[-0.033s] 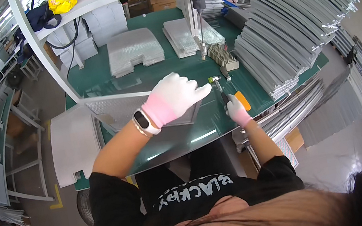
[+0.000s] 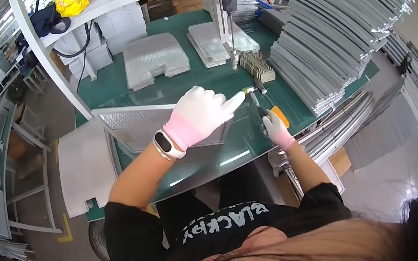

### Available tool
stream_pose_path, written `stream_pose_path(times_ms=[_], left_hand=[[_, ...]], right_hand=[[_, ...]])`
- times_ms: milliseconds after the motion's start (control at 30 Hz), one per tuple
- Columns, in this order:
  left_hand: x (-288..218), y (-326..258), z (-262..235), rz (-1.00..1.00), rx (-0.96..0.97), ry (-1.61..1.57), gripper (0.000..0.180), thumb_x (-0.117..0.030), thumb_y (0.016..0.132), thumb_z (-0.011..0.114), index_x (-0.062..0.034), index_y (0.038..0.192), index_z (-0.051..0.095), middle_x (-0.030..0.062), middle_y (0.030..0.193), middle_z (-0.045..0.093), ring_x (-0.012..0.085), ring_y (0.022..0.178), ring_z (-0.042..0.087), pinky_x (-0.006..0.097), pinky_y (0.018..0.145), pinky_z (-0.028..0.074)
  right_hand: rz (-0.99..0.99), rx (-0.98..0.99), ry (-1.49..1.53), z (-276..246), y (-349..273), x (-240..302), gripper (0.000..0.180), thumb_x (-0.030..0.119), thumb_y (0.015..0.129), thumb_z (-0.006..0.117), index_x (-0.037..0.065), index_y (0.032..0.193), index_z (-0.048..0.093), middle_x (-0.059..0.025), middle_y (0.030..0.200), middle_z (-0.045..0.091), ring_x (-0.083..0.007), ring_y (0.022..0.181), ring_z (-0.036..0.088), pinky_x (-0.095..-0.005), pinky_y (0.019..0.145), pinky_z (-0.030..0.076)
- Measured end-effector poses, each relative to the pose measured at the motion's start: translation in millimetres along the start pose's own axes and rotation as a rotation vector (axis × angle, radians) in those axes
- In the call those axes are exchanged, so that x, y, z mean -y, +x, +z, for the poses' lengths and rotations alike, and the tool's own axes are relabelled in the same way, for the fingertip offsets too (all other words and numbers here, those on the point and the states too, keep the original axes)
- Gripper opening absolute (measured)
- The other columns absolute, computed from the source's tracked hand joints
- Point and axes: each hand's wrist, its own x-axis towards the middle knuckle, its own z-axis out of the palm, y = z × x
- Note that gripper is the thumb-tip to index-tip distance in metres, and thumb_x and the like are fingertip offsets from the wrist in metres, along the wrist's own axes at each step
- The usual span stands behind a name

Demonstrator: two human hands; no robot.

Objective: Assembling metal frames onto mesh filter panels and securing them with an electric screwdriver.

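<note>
Two gloved hands at work: the left hand (image 2: 200, 116) lies flat, fingers spread, on a perforated metal panel (image 2: 136, 127) on the green bench (image 2: 184, 82), while the right hand (image 2: 275, 127) grips a small hand tool (image 2: 256, 101) beside it.

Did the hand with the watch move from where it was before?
No. The left hand sits at the same spot over the perforated metal panel, fingertips pointing toward the small hammer.

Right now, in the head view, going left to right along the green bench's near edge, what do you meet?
Flat grey panel → smartwatch → left hand on the perforated metal sheet → right hand → orange-handled tool → stacked grey strips.
</note>
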Motion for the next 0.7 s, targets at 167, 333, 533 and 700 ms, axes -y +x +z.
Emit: stream_pose_path(times_ms=[167,333,533,700], left_hand=[[-7,-5,30,-0.279,-0.411,-0.063,0.052,-0.045,0.067,0.076,-0.0117,0.105,0.063,0.0019,0.066,0.059,0.0226,0.065,0.057,0.041,0.070,0.046],[-15,8,41,-0.469,-0.503,0.016,0.033,-0.041,0.062,0.077,-0.0134,0.067,0.060,0.0020,0.060,0.052,0.0238,0.061,0.052,0.040,0.066,0.041],[-21,13,49,-0.519,-0.559,0.006,0.030,-0.034,0.059,0.075,-0.0146,0.057,0.053,0.0017,0.057,0.048,0.0228,0.057,0.048,0.039,0.060,0.036],[-21,13,49,-0.525,-0.583,-0.011,0.031,-0.033,0.059,0.075,-0.0144,0.056,0.051,0.0016,0.056,0.047,0.0227,0.056,0.047,0.039,0.059,0.036]], right_hand=[[-0.305,0.088,0.279,-44,-78,85,0.062,-0.006,0.092,0.043,0.005,0.150,0.023,-0.0067,0.092,0.057,-0.0059,0.057,0.048,-0.0200,0.050,0.043],[-0.758,-0.052,-0.295,-96,-115,177,0.054,0.011,0.098,0.048,-0.001,0.148,0.029,-0.0082,0.091,0.059,-0.0081,0.060,0.047,-0.0209,0.055,0.043],[-1.032,0.072,-0.821,-87,-126,192,0.056,0.003,0.089,0.055,-0.003,0.142,0.039,-0.0223,0.095,0.065,-0.0383,0.077,0.064,-0.0450,0.073,0.052],[-0.767,-0.012,-0.703,-85,-143,208,0.057,0.001,0.087,0.054,0.000,0.142,0.040,-0.0215,0.086,0.063,-0.0363,0.072,0.063,-0.0419,0.067,0.052]])
